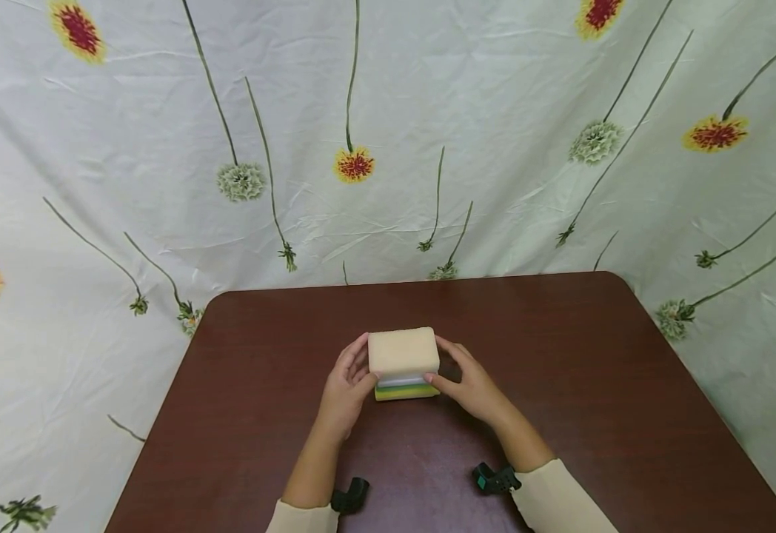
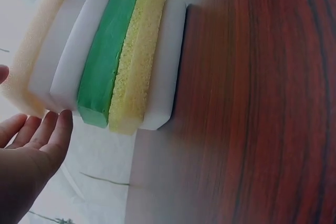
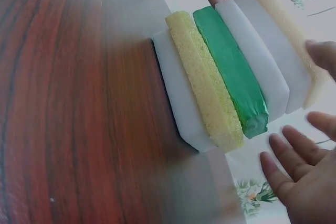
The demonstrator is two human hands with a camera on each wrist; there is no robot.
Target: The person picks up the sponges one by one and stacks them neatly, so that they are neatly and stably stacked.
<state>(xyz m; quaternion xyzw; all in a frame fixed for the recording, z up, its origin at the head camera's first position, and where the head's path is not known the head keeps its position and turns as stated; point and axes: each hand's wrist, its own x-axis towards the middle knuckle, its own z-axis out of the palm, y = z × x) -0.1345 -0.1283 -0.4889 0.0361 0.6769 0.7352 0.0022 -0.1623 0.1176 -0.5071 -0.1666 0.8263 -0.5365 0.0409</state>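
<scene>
A stack of flat blocks stands on the table between my hands. On top lies a beige sponge [image 1: 404, 351]; under it come two white blocks [image 2: 79, 45], a green block [image 2: 107, 56], a yellow sponge [image 3: 205, 80] and a white bottom block [image 3: 181, 93]. My left hand [image 1: 343, 396] holds the beige sponge's left end, thumb at the near face and fingers along the side. At the right end my right hand [image 1: 471, 385] holds it likewise, thumb on the near corner and index finger towards the back; its lower fingers spread beside the stack in the right wrist view.
The dark reddish-brown table [image 1: 281, 333] has rounded far corners. Behind and beside it hangs a white cloth [image 1: 508, 133] printed with flowers. A black wrist strap [image 1: 350, 494] sits at the left wrist, another black strap [image 1: 497, 479] at the right.
</scene>
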